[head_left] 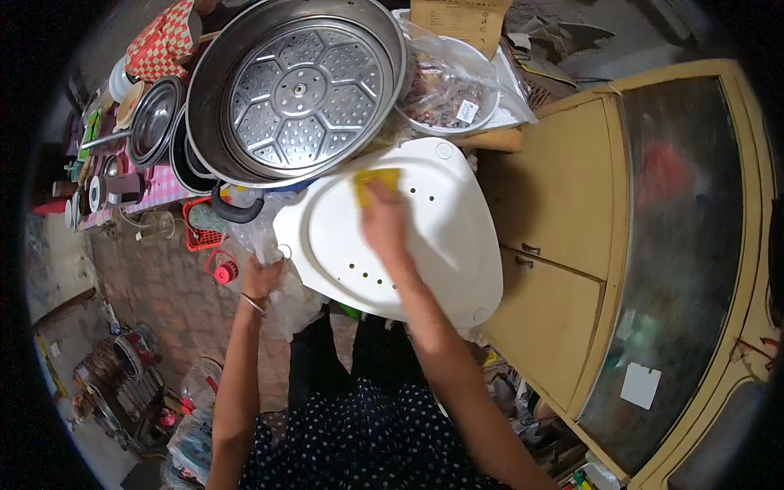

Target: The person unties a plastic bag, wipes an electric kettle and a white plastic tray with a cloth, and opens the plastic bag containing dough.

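Observation:
A white plastic panel [457, 245] with rounded corners, a raised rim and rows of small holes lies in front of me, below the big steamer pot. My right hand [382, 219] presses a yellow sponge [376, 184] against its upper middle; hand and sponge are a little blurred. At the panel's left corner, my left hand [265, 274] is closed on the edge, with some of its fingers hidden. Crumpled clear plastic [296, 298] hangs beside that hand. A metal bangle [254, 305] circles my left wrist.
The large steamer pot [392, 90] holds a perforated steaming tray. Right of it stands a white bowl [490, 106] with a plastic bag. A yellow cabinet [563, 196] borders the right side. Leftward are a lidded pan [155, 122], a red basket [198, 237] and a brick floor [180, 286].

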